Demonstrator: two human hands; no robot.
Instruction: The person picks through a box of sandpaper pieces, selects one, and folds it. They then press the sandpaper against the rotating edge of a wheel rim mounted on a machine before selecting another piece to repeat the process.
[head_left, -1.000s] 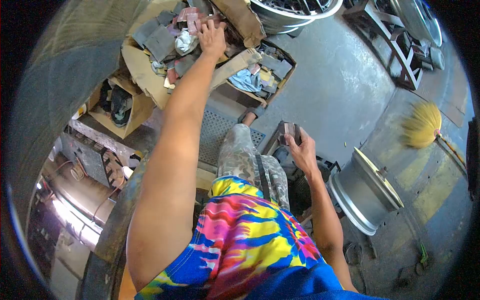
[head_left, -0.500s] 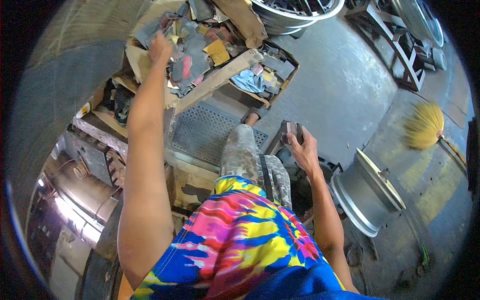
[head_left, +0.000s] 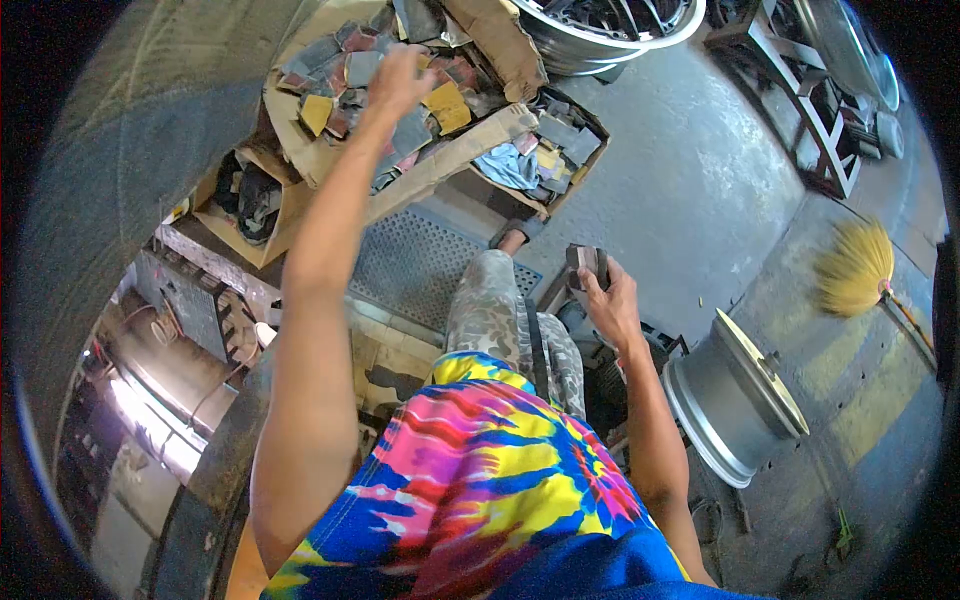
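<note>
My left hand is over the large cardboard box, among loose pieces of grey, red and yellow sandpaper. Its fingers are blurred, and whether they hold a piece cannot be made out. My right hand grips a small dark block with a lighter band, held up over the floor to the right of my knee. Beside the large box, a smaller box contains a light blue cloth and more scraps.
A silver wheel rim lies on its side at the right, near a yellow broom. Another rim is at the top. A metal rack stands top right. A perforated metal plate lies before my legs.
My left hand has moved right across the sandpaper pile, and pieces it covered at the left now show. My right hand still holds the block in nearly the same place.
</note>
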